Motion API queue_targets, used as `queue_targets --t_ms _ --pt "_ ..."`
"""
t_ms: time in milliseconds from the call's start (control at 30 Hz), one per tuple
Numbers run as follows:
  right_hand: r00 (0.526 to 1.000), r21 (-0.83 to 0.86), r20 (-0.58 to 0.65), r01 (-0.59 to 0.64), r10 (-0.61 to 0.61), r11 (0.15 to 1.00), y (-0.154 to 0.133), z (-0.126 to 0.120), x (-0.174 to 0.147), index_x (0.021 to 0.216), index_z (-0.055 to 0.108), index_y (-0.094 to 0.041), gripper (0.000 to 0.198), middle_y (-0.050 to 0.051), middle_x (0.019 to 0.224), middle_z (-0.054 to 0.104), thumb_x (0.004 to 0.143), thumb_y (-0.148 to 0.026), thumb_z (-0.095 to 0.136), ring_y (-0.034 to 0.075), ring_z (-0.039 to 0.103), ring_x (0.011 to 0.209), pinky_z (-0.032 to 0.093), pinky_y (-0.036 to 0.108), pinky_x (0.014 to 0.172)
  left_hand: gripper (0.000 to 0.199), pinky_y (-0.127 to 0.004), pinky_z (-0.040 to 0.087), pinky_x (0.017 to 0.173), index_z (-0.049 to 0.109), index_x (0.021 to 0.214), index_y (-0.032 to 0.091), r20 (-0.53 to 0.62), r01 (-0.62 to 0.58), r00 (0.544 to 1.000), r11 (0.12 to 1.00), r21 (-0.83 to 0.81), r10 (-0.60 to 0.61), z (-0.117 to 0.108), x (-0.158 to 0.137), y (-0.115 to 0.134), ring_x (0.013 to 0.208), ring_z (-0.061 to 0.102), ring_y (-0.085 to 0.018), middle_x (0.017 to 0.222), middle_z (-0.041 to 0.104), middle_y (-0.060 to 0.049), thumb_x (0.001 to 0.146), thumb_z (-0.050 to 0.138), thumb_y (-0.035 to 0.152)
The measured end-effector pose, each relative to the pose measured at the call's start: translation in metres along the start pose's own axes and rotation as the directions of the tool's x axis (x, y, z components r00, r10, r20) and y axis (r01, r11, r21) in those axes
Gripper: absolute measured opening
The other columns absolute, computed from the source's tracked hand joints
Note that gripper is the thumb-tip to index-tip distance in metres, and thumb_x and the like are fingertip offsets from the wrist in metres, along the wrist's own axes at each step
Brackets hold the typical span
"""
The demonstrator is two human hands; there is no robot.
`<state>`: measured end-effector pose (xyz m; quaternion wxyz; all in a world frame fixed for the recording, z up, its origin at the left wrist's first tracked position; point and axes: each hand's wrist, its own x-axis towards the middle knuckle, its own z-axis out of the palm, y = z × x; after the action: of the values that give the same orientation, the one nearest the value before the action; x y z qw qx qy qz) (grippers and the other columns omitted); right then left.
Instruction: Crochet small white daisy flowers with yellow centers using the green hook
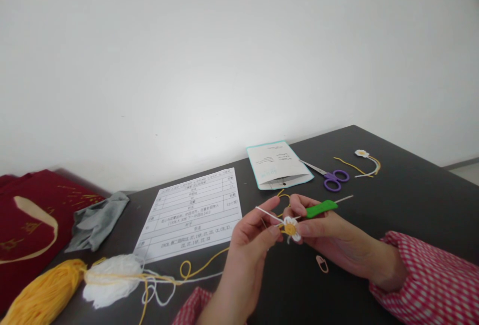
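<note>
Because the flower (291, 228) looks small, the left hand (247, 246) and right hand (332, 236) pinch its edges above the worktop (290, 290), fingers (274, 234) narrowed, presumably for steadiness. The right also holds the green tool (321, 208), shaft (344, 198) outward, likely sparing the petals (296, 237).

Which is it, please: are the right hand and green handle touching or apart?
Touching: in the head view, the right hand grips the green handle.

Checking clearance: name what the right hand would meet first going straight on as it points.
The white-and-yellow flower, at the thumb tip of the right hand, comes first; the left hand seems next, though depth is unclear.
</note>
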<state>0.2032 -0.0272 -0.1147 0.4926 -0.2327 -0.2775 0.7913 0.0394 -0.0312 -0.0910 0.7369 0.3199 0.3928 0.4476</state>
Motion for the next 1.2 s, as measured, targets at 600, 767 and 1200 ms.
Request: queue_targets --t_ms 600,767,1200 --pt "0.999 -0.069 -0.027 -0.026 0.024 0.997 0.007 -0.005 -0.002 0.072 0.054 -0.021 0.034 -0.005 0.074 0.064 0.067 -0.02 0.088 0.011 0.055 0.067 0.043 0.023 0.064 0.035 -0.025 0.041 0.077 0.08 0.105 0.027 0.011 -0.016 1.0 0.996 0.092 0.015 -0.002 0.001 -0.008 0.074 0.056 -0.01 0.077 0.069 0.002 0.071 0.08 0.018" --pt "0.997 -0.15 -0.044 0.049 -0.057 0.987 0.007 -0.005 -0.003 0.07 0.055 -0.021 0.035 -0.005 0.074 0.064 0.067 -0.019 0.089 0.011 0.055 0.069 0.043 0.022 0.063 0.048 -0.024 0.045 0.079 0.078 0.109 0.028 0.047 -0.095 0.994 0.995 -0.024 0.096 -0.004 -0.002 -0.004 0.082 0.06 -0.012 0.084 0.072 0.002 0.067 0.074 0.007" --pt "0.969 -0.416 0.009 0.23 -0.249 0.88 -0.003 -0.003 -0.009 0.071 0.064 -0.025 0.02 -0.004 0.077 0.064 0.077 -0.027 0.083 0.012 0.056 0.073 0.046 0.02 0.067 0.068 -0.026 0.048 0.077 0.057 0.135 0.014 0.075 -0.083 0.994 0.996 0.032 0.08 0.003 0.0 -0.006 0.074 0.059 -0.009 0.078 0.064 0.004 0.072 0.082 0.013"
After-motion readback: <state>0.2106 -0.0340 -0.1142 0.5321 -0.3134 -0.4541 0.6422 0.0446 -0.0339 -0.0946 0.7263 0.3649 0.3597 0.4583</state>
